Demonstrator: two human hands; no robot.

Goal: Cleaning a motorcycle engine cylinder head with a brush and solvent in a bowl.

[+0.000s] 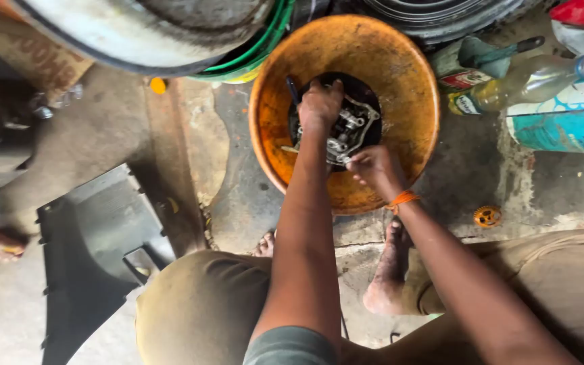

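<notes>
Left hand [320, 105]: closed over the top of the metal engine part [346, 132], at about 11 o'clock of it, gripping what looks like a thin dark tool.
Right hand [372, 167]: fingers pinched shut at the part's 5 o'clock edge; what they hold is too small to tell.
Engine part: sits in dark liquid at the bottom of the orange basin [400, 74], on the floor.
Slip risk: wet, oily metal could slide from either grip and splash.
Foot risk: bare foot [390, 270] lies just beside the basin at 6 o'clock.
Loose piece: small orange gear [487, 216] at 4 o'clock could be kicked away.
</notes>
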